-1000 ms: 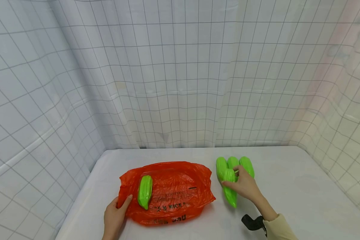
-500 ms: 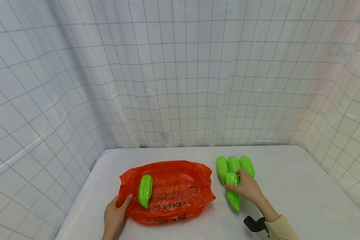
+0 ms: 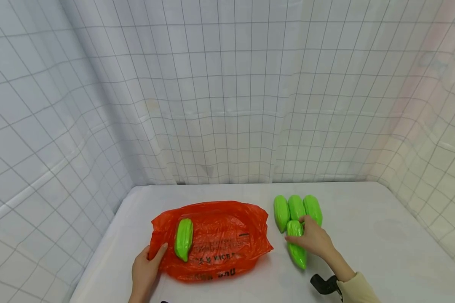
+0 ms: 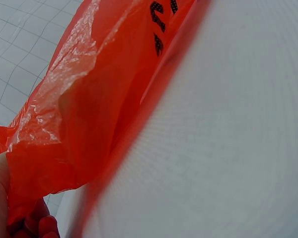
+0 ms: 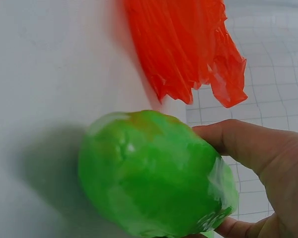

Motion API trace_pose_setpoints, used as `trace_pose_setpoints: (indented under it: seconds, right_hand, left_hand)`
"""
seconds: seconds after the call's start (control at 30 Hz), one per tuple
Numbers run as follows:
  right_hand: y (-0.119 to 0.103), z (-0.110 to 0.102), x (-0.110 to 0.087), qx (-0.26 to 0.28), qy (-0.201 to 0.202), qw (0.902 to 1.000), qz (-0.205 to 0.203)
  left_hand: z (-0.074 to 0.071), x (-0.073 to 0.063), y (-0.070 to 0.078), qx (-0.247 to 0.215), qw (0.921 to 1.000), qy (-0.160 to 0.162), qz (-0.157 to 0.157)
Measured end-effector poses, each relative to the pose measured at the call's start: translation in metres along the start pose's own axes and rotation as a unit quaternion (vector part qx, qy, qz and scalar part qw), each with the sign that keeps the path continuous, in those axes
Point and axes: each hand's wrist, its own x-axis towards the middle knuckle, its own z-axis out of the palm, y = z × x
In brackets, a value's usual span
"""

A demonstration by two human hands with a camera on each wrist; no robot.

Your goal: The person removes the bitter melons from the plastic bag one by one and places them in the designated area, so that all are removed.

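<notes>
My left hand (image 3: pixel 145 266) pinches the left edge of a red plastic bag (image 3: pixel 227 229), thumb on top and fingers beneath. In the left wrist view the bag (image 4: pixel 89 109) bunches between thumb and curled fingers. One glossy, ribbed green vegetable (image 3: pixel 183 240) with a pointed tip lies on the bag's left part. At the right, my right hand (image 3: pixel 316 240) grips a like green vegetable (image 3: pixel 297 252) between thumb and fingers, tip toward me. The right wrist view shows this vegetable (image 5: pixel 154 173) close up; whether it touches the table cannot be told.
Three more green vegetables lie side by side behind my right hand, the left one (image 3: pixel 281 212) fully visible. The white table (image 3: pixel 379 235) ends at a white gridded curtain (image 3: pixel 227 105). A black object (image 3: pixel 323 284) shows beside my right wrist.
My right hand has drawn its green vegetable slightly toward me and to the right, away from the row of three. My left hand and the red bag stay in place.
</notes>
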Motion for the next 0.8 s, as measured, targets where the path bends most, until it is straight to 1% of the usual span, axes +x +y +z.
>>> trace_pose_setpoints:
  seconds: [0.17, 0.53, 0.63, 0.8]
  right_hand:
    - [0.0023, 0.0023, 0.0001, -0.007, -0.002, 1.0, 0.002]
    - [0.0043, 0.0062, -0.0001, -0.015, -0.004, 0.9998, 0.01]
    - [0.0043, 0.007, 0.0003, -0.02, -0.003, 0.9998, 0.01]
    - [0.0043, 0.0088, -0.0003, -0.021, 0.0, 0.9997, 0.01]
  left_hand:
    - [0.0015, -0.0006, 0.0004, 0.003, 0.9998, 0.017, 0.007]
    - [0.0017, -0.0011, 0.0006, 0.002, 0.9997, 0.023, 0.007]
    - [0.0015, -0.0006, -0.0003, 0.001, 0.9998, 0.02, 0.004]
    - [0.0006, -0.0004, -0.0011, -0.003, 1.0, 0.006, -0.002]
